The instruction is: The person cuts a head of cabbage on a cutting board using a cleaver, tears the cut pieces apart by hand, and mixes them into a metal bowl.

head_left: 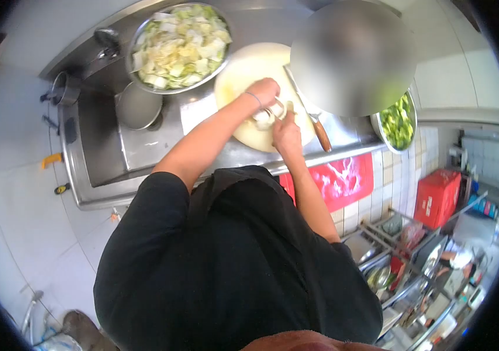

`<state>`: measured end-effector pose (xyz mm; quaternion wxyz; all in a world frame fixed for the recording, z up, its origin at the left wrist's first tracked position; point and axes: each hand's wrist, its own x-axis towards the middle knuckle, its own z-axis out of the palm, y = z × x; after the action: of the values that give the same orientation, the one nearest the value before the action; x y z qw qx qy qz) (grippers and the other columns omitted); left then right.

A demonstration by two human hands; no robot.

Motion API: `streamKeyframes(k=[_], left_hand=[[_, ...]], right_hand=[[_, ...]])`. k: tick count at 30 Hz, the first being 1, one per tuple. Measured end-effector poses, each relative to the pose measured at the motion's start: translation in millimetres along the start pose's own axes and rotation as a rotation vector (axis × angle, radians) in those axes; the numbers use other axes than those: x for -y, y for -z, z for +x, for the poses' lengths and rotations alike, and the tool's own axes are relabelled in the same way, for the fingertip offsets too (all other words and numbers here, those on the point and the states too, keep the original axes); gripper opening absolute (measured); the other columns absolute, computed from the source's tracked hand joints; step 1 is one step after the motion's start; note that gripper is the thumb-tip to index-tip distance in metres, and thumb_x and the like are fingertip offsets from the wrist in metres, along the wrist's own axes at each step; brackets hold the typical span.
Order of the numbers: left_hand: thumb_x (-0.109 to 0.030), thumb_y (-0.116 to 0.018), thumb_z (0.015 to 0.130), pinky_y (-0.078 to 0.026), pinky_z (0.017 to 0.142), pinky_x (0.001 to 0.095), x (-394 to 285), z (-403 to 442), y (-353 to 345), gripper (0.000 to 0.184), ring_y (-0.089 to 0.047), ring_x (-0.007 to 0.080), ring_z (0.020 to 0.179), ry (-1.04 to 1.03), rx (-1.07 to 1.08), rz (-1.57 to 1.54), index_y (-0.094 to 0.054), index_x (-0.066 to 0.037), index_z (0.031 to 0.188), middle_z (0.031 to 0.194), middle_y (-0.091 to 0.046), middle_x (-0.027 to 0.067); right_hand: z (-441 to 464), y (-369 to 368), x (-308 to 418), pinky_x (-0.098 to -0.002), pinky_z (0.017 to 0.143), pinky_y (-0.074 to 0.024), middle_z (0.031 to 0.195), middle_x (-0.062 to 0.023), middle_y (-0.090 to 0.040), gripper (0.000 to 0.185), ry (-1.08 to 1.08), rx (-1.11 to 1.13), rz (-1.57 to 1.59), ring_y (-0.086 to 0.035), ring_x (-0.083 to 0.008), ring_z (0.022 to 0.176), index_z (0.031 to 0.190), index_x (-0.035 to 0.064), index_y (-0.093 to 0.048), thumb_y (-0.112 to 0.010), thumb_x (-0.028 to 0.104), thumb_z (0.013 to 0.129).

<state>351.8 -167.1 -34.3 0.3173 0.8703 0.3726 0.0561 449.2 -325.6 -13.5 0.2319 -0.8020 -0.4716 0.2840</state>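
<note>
Curving, pale white piece [264, 119]

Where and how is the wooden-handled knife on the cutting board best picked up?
Probably by the handle, from above on the person's right, fingers wrapped around it. The knife lies with its blade on the cutting board and its handle angled back toward the person, to the right of the right hand.

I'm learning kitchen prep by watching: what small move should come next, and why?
Probably settle the pale food on the cutting board, then free the right hand. It and the left hand are both at that food, while the knife lies unheld to the right, handle towards the person.
</note>
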Motion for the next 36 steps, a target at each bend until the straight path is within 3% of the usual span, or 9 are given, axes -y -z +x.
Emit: streamKeyframes(k=[4,9,12,17,20,25,28,31,36], left_hand=[[-0.021,-0.068,0.08,-0.054,0.088,0.0397,-2,-21,21,0.025,-0.069,0.0359,0.095,0.143,0.045,-0.222,-0.076,-0.006,0.099,0.101,-0.072,0.0207],[-0.026,-0.06,0.09,-0.052,0.084,0.0441,8,-33,34,0.027,-0.066,0.039,0.089,0.124,-0.067,-0.306,-0.073,-0.003,0.098,0.095,-0.07,0.0229],[-0.029,-0.067,0.094,-0.054,0.075,0.035,26,-64,63,0.028,-0.068,0.0233,0.077,0.169,-0.471,-0.483,-0.072,-0.002,0.099,0.088,-0.073,0.0176],[-0.025,-0.069,0.088,-0.049,0.095,0.0438,84,-100,141,0.033,-0.063,0.0368,0.105,0.286,-0.936,-0.076,-0.07,-0.002,0.112,0.114,-0.068,0.0207],[-0.021,-0.072,0.085,-0.047,0.1,0.0434,114,-127,161,0.036,-0.061,0.0375,0.111,0.38,-1.143,0.177,-0.069,-0.002,0.115,0.118,-0.065,0.0201],[-0.014,-0.073,0.085,-0.05,0.094,0.0373,118,-178,125,0.031,-0.062,0.0336,0.104,0.366,-1.147,-0.065,-0.069,-0.002,0.113,0.112,-0.065,0.0168],[-0.014,-0.074,0.084,-0.047,0.097,0.0432,77,-182,79,0.026,-0.061,0.0336,0.106,0.287,-1.096,-0.556,-0.068,-0.001,0.105,0.109,-0.066,0.0148],[-0.018,-0.077,0.083,-0.048,0.097,0.0431,35,-194,45,0.032,-0.06,0.0333,0.107,0.163,-0.774,-0.522,-0.067,-0.001,0.108,0.11,-0.065,0.014],[-0.038,-0.085,0.074,-0.042,0.107,0.0456,18,-181,9,0.071,-0.049,0.0397,0.127,-0.064,-0.595,-0.279,-0.058,-0.004,0.13,0.136,-0.052,0.0228]], right_hand=[[3,10,2,-0.0377,0.048,-0.055,0.073,-0.0184,-0.068,0.042,-0.049,0.114,0.195,-0.067,-0.0259,0.049,0.131,-0.0052,-0.047,-0.052,0.018,0.097],[7,12,16,-0.0363,0.046,-0.0547,0.07,-0.0175,-0.067,0.035,-0.182,0.108,0.264,-0.067,-0.025,0.05,0.122,-0.0085,-0.051,-0.049,0.016,0.097],[14,5,15,-0.0374,0.045,-0.055,0.069,-0.0204,-0.066,0.03,-0.147,0.094,0.213,-0.067,-0.0267,0.049,0.111,-0.011,-0.054,-0.047,0.013,0.095],[0,16,20,-0.039,0.046,-0.0552,0.066,-0.0235,-0.064,0.025,-0.051,-0.012,0.179,-0.066,-0.0294,0.046,0.101,-0.0118,-0.055,-0.048,0.009,0.089],[-2,36,15,-0.0429,0.053,-0.0537,0.071,-0.0278,-0.066,0.036,0.044,-0.114,0.063,-0.068,-0.0364,0.058,0.114,-0.0103,-0.058,-0.052,0.015,0.089],[13,45,68,-0.038,0.052,-0.05,0.067,-0.0172,-0.064,0.044,0.086,-0.009,0.251,-0.063,-0.0243,0.054,0.124,-0.0094,-0.059,-0.056,0.016,0.089],[35,41,146,-0.0335,0.05,-0.0491,0.066,-0.0134,-0.063,0.044,0.162,0.111,0.365,-0.062,-0.0191,0.052,0.126,-0.0103,-0.056,-0.055,0.016,0.09],[48,64,201,-0.0291,0.062,-0.0516,0.084,-0.0114,-0.068,0.05,0.241,0.334,0.503,-0.065,-0.0142,0.068,0.133,-0.0021,-0.058,-0.063,0.029,0.095],[62,88,128,-0.0341,0.076,-0.0542,0.092,-0.0163,-0.071,0.046,0.331,-0.03,0.258,-0.07,-0.0227,0.082,0.124,-0.0001,-0.066,-0.068,0.031,0.09]])
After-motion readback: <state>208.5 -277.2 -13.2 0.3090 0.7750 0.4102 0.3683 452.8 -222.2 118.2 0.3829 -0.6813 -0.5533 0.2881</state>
